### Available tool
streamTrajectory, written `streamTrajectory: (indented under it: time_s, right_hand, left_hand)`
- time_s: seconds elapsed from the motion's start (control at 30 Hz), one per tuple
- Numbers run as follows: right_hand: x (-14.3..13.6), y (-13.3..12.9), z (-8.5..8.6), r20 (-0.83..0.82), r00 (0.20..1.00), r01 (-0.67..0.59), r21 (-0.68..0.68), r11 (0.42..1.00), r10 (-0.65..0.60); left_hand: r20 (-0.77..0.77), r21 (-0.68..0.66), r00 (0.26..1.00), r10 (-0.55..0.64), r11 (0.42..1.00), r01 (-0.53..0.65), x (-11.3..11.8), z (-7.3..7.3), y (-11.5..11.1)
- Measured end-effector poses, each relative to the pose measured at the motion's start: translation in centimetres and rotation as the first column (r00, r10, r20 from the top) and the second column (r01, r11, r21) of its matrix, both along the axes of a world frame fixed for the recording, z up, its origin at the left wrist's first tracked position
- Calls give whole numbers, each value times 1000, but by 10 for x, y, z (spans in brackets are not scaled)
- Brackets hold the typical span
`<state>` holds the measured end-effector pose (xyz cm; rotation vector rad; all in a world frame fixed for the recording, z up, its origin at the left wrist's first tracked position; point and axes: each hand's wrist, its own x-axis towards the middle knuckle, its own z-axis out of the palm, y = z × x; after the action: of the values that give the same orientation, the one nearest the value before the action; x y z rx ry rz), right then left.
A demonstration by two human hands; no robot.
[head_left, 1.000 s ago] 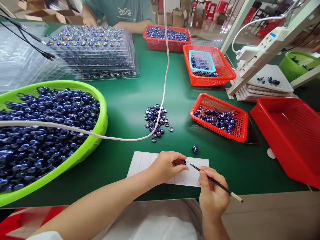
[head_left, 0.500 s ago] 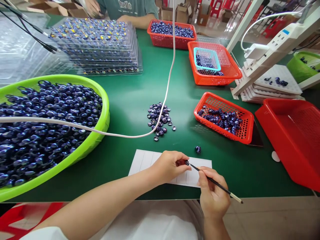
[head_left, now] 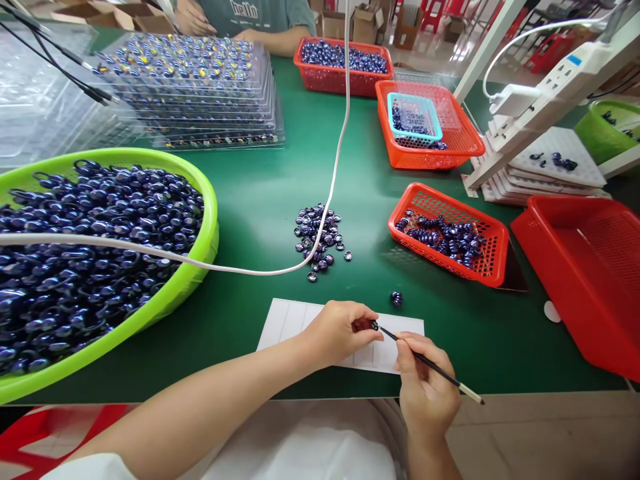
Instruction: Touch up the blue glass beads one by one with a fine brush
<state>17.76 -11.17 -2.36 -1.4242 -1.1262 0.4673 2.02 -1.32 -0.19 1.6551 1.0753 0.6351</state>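
Note:
Over a white paper sheet, my left hand pinches a small dark shiny piece between thumb and fingertips; most of the piece is hidden. My right hand is closed on a thin paintbrush with a black and cream handle, held like a pen. The brush's fine tip meets the small piece. A dark blue ridged piece lies just beyond the sheet. Farther off, a loose pile of shiny purple-blue pieces rests on the green table.
A green basket full of dark blue pieces stands at left. Clear trays are stacked behind it. At right are a red basket and a larger red bin. A white cable crosses the table. A person sits opposite.
My hands, the small piece and the paintbrush hold almost the same place. Across the table, the other person's hand has shifted slightly.

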Motion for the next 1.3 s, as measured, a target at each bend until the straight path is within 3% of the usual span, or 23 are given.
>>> streamTrajectory:
  time_s: [0.23,0.57,0.67,0.83,1.3]
  right_hand:
    - [1,-1,-2,16,1000,7,-6,1000,-7]
    - [8,0,3,127,962,-245,9,969,242]
    - [6,1,5,112,975,-196,33,980,192]
    - [-1,2,6,-65,998,9,85,996,-4]
    - [-2,7,12,66,998,-3,-98,995,10]
  left_hand:
    - [-9,11,1000,1,1000,-1,-1,0,-1]
    - [15,-23,999,36,999,-35,1,2,0]
    - [31,-42,998,47,998,-46,1,5,2]
    - [5,-26,999,45,999,-45,-2,4,3]
    - [-20,88,1000,-8,996,9,-1,-2,-1]
